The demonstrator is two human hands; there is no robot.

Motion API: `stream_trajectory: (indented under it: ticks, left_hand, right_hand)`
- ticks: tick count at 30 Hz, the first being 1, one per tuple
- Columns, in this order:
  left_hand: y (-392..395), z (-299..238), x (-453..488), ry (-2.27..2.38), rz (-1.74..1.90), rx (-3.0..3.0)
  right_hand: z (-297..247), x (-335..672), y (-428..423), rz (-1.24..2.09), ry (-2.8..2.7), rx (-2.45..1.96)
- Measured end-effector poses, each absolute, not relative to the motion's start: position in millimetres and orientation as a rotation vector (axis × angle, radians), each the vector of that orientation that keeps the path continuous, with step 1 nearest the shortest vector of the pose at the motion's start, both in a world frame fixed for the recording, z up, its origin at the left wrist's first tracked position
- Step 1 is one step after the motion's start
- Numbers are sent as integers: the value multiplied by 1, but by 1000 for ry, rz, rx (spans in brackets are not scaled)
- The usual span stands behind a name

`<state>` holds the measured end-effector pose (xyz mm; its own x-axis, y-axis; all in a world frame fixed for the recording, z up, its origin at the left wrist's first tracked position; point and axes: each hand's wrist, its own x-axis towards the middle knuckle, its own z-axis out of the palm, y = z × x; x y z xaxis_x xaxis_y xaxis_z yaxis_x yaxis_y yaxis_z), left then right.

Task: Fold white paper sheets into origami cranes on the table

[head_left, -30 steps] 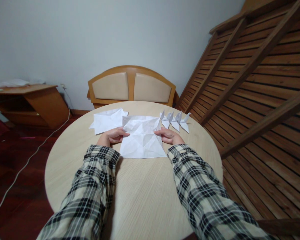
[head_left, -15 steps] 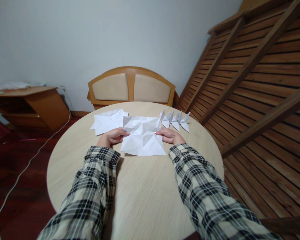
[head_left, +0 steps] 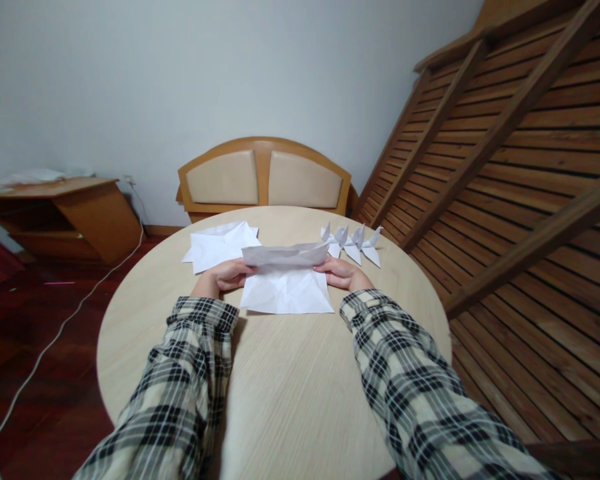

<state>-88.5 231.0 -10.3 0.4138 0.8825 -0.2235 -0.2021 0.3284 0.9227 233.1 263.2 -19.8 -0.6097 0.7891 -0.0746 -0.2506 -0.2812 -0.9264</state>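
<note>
A creased white paper sheet [head_left: 286,290] lies in front of me on the round wooden table [head_left: 280,387]. Its far half is lifted and folding over toward me. My left hand [head_left: 226,276] pinches the sheet's left edge. My right hand [head_left: 341,272] pinches its right edge. Both arms wear plaid sleeves.
A stack of flat white sheets [head_left: 219,243] lies behind my left hand. Several folded paper cranes [head_left: 351,243] stand behind my right hand. A padded chair [head_left: 264,177] faces me across the table. A slatted wooden frame [head_left: 505,167] leans at right; a low cabinet [head_left: 65,210] stands at left.
The sheet lay nearly flat a second ago. Its far half has since risen and come over toward me, both hands keeping hold of the side edges.
</note>
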Motion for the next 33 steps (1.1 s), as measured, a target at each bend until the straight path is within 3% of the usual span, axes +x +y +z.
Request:
stream_trajectory:
  ticks: [33]
  left_hand:
    - [216, 5, -75, 877, 868, 1012]
  right_hand:
    - [-16, 232, 258, 1940, -1211, -731]
